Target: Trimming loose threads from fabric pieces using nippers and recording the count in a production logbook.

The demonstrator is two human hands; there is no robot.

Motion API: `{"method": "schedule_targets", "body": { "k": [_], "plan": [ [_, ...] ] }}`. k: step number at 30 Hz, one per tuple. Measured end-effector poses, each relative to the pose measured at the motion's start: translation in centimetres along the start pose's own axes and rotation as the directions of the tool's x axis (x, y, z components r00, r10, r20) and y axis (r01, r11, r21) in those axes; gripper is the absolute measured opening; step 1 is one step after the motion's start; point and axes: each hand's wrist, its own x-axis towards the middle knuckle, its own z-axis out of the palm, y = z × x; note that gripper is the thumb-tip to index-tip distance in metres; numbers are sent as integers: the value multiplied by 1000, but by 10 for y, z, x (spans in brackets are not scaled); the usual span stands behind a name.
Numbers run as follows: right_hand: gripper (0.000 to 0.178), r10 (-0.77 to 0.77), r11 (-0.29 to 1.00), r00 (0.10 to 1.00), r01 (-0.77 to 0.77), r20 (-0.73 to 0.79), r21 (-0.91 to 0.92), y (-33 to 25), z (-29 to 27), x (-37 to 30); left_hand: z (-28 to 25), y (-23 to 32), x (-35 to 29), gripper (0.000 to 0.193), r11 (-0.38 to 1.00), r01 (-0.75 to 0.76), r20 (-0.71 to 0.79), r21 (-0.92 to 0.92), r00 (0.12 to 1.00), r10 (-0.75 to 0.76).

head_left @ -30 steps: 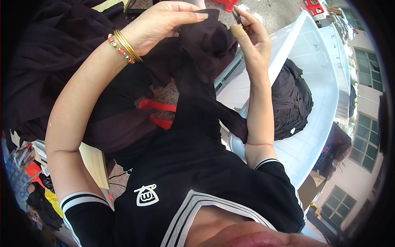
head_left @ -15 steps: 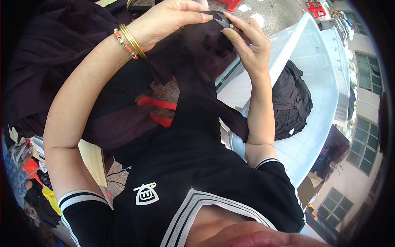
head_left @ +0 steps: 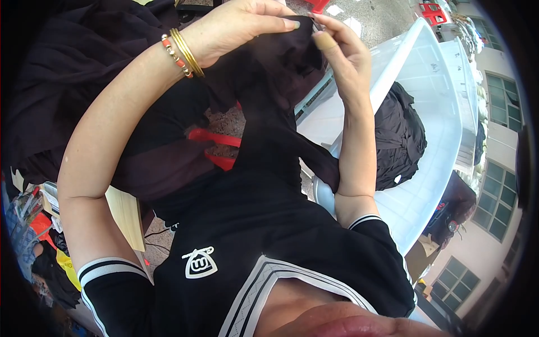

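Dark purple-black cloth (head_left: 281, 50) hangs from my hands at the top of the view and drapes down over my lap. My left hand (head_left: 247, 25) pinches the cloth's upper edge between thumb and fingers. Close to its right, my right hand (head_left: 343, 56) is closed around small thread snips (head_left: 316, 26), with only a bit of metal showing between thumb and forefinger. The snips' tips sit at the cloth's edge; whether they touch it I cannot tell. A tan cover wraps my right thumb.
A large pale plastic bin (head_left: 435, 95) stands to the right, with bundled black cloth (head_left: 398, 137) inside. More dark cloth (head_left: 67, 84) spreads over the left. A red stool (head_left: 216, 140) shows below the hanging cloth. A light wooden board (head_left: 126, 216) lies beside my left elbow.
My left hand has shifted slightly right. The snips' open blades, plainly visible before over the cloth, are now mostly hidden in my right hand, which has turned and drawn slightly right.
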Motion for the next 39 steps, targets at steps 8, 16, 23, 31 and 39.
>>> {"method": "schedule_targets", "body": {
  "k": [8,16,23,31,39],
  "plan": [
    [9,60,991,997,-54,-44,118,10,-16,0,8,-33,15,23,992,-127,69,25,990,125],
    [11,-66,994,953,87,-297,59,25,-33,9,-6,-16,6,22,963,111,78,-244,992,-94],
    [34,-117,976,993,110,-27,-186,22,-21,5,-15,-12,4,24,983,86,69,-163,995,-75],
    [35,-280,822,950,311,138,-477,17,-22,7,-7,-7,3,24,999,33,31,-31,999,-32],
    [32,-260,800,948,318,183,-509,19,-22,6,-7,-13,5,23,1000,-1,57,2,998,1]
  ]
}}
